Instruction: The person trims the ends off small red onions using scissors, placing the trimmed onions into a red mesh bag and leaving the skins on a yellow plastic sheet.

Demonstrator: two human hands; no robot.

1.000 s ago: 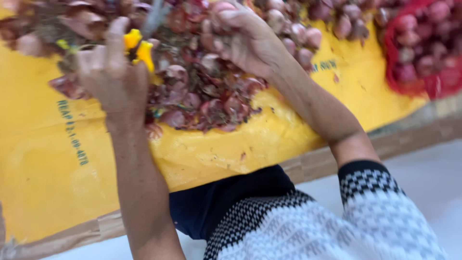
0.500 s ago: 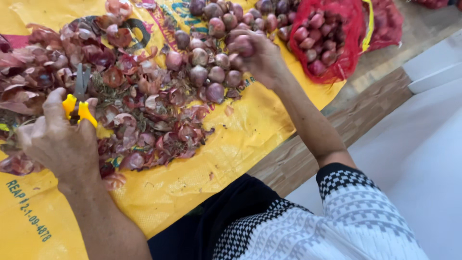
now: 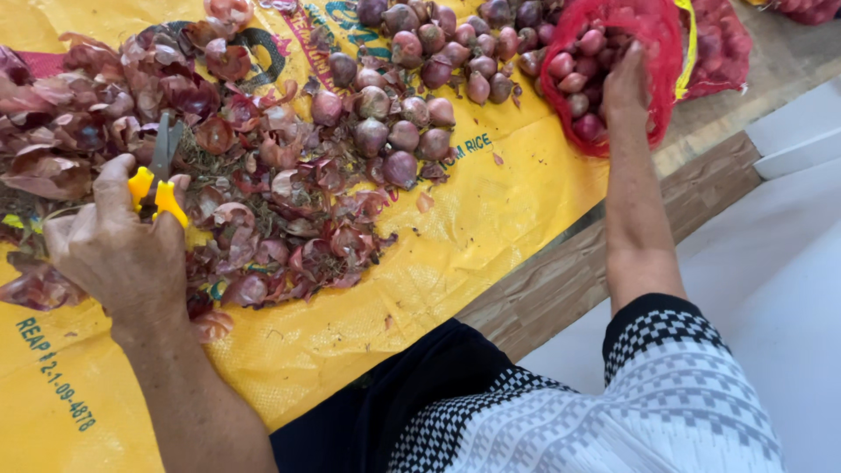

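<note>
your left hand (image 3: 118, 250) is closed around a pair of scissors with yellow plastic handles (image 3: 158, 180); the grey blades point up and away from you, over a heap of loose reddish-purple papery skins (image 3: 254, 219). that heap lies on a yellow woven plastic sack (image 3: 491, 236) spread flat in front of you, and your left hand rests at its near left edge.

your right hand (image 3: 626, 83) is stretched out to the far right, inside the mouth of a red mesh net bag (image 3: 657, 35) that is full of small pinkish-red shallots (image 3: 578, 83). the fingers are down among the bulbs, and you cannot tell from this view whether they are closed on one or just touching.

between your two hands, a cluster of trimmed purple shallots (image 3: 412, 88) sits on the sack, beside the skins and just left of the net bag. the sack's right edge lies over a brown wooden ledge (image 3: 596, 263).
</note>
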